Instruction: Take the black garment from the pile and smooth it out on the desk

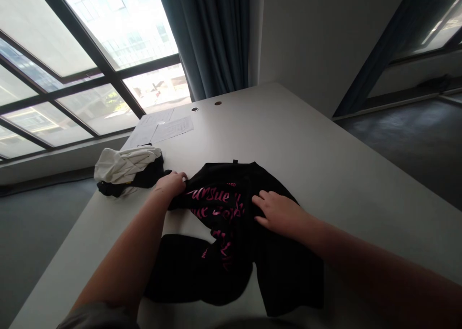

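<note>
T-shirt (pixel 231 281), one only, black and soft-looking, lies rumpled and bunched on a white table (pixel 346 184), its front printed with glossy pink lettering, of which "Pursue" can be read; the rest is lost in the folds. Two bare hands are on it. Left hand (pixel 172 184) sits at the T-shirt's left edge, fingers curled over and gripping a fold of the black fabric. Right hand (pixel 277 214) lies open on the T-shirt's right side, fingers spread and pressing flat, holding nothing.

Left of the T-shirt, just beside it and not touching, sits one bundle of cloth (pixel 126 168), smooth white fabric creased into ridges on top of a black layer. Beyond the T-shirt and to its left lie two overlapping sheets of printed paper (pixel 169 129), thin and flat. Farther beyond the T-shirt, near the table's far edge, two small round grommets (pixel 194 109) are set in the tabletop. Past that edge hangs one blue-grey pleated curtain (pixel 212 35), beside a large dark-framed window (pixel 108 93). Right of the T-shirt, well apart and below the table's edge, spreads grey carpet (pixel 407 146).
</note>
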A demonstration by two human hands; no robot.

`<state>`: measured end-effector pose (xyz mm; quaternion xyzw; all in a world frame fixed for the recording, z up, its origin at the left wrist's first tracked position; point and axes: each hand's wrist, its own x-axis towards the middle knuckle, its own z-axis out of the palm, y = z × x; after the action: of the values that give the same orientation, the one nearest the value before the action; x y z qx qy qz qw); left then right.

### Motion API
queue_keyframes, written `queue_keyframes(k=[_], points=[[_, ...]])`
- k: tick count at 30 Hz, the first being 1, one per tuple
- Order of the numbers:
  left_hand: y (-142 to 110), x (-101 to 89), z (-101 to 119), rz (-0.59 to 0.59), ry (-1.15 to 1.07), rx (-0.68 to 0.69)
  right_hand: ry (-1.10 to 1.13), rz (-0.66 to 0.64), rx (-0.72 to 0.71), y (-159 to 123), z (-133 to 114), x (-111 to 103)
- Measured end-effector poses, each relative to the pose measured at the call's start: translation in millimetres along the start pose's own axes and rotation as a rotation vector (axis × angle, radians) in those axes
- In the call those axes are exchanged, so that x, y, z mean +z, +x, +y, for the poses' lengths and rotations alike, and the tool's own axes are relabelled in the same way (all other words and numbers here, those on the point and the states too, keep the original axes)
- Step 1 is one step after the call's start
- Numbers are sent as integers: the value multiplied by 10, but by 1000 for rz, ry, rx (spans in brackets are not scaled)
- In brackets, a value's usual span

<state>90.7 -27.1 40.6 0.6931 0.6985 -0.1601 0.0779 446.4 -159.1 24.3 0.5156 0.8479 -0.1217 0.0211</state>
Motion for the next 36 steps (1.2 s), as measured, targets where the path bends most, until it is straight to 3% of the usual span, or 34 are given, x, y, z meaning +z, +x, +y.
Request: queue_keyframes(k=[4, 6, 10, 13, 15, 18, 20, 22, 25, 30, 36], points=[[50, -42, -214, -128, -54, 119, 138, -20, -32, 50, 221, 35], [53, -60, -294, -28, -66, 41, 194, -38, -83, 81, 382, 9], [28, -92, -426, 297, -132, -257, 266, -135, -170, 80, 734, -99], [-3, -66, -424, 399, -152, -321, 228, -192, -110, 51, 982, -201], [-36, -22, -318, 487, -104, -262, 177, -154, -66, 39, 1081, -249], [-104, 56, -2, 596, -32, -27, 69, 55, -31, 53, 1087, -248], [-143, 108, 261, 553, -33, 147, -10, 167, 5, 81, 1018, -196], [-162, 166, 507, 450, -49, 246, -74, 186, 53, 112, 933, -122], [-152, 278, 762, 368, -93, 234, -132, 167, 119, 145, 840, -24], [-136, 462, 856, 468, -202, 150, -115, 201, 173, 158, 808, 57], [-205, 462, 813, 581, -201, 281, -112, 222, 170, 181, 792, 143]])
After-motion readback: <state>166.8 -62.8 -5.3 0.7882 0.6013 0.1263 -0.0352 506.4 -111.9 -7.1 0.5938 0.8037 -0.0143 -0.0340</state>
